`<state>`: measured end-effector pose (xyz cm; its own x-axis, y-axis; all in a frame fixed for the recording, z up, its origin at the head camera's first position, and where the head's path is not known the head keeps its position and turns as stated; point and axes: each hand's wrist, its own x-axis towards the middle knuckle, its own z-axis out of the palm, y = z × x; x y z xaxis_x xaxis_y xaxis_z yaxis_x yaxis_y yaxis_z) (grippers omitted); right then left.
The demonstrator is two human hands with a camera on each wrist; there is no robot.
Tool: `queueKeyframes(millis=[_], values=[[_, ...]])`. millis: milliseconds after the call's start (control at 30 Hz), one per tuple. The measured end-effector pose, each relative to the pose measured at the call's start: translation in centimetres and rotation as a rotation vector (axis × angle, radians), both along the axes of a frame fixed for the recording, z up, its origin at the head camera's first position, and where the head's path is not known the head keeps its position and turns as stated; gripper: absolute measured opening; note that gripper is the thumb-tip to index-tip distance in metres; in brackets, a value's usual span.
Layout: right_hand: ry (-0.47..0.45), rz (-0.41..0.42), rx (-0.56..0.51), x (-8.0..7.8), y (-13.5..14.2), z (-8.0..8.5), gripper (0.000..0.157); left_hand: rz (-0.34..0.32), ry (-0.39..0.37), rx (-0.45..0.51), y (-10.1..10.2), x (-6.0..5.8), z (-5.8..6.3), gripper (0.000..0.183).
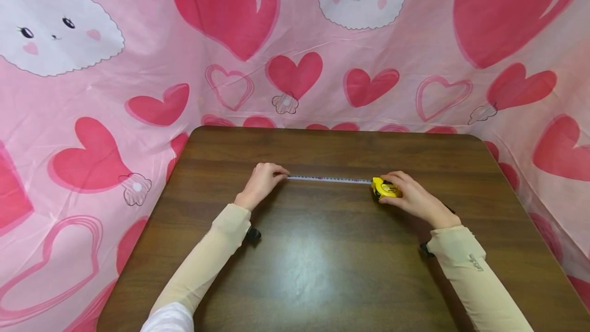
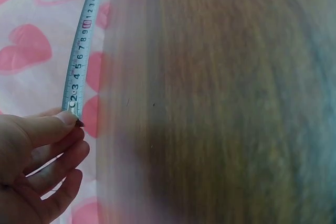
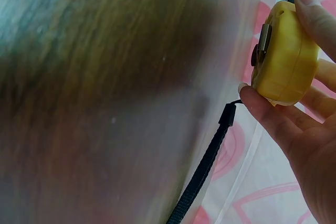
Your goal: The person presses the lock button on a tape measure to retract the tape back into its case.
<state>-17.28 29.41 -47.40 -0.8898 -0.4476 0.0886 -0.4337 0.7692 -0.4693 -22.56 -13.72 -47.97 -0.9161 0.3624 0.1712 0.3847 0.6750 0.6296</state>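
Note:
A yellow tape measure is gripped in my right hand, thumb and fingers around its case. From the case a white blade with printed numbers runs left in a straight line. My left hand pinches the blade's metal end hook between thumb and fingers. In the left wrist view the numbered blade stretches up and away from the pinching fingertips. The right wrist view shows the yellow case from its side, with a metal clip and a black wrist strap hanging from it.
Both hands are over a brown wooden table with rounded far corners. A pink cloth with hearts and white faces hangs behind the table and along its sides. Dark wrist gear shows under the left sleeve.

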Motion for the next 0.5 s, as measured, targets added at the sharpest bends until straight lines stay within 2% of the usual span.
queueKeyframes(millis=[500], values=[[-0.028,0.001,0.006,0.0,-0.7,-0.1,0.066,-0.012,-0.008,0.018,1.6,0.3,-0.5,0.016]])
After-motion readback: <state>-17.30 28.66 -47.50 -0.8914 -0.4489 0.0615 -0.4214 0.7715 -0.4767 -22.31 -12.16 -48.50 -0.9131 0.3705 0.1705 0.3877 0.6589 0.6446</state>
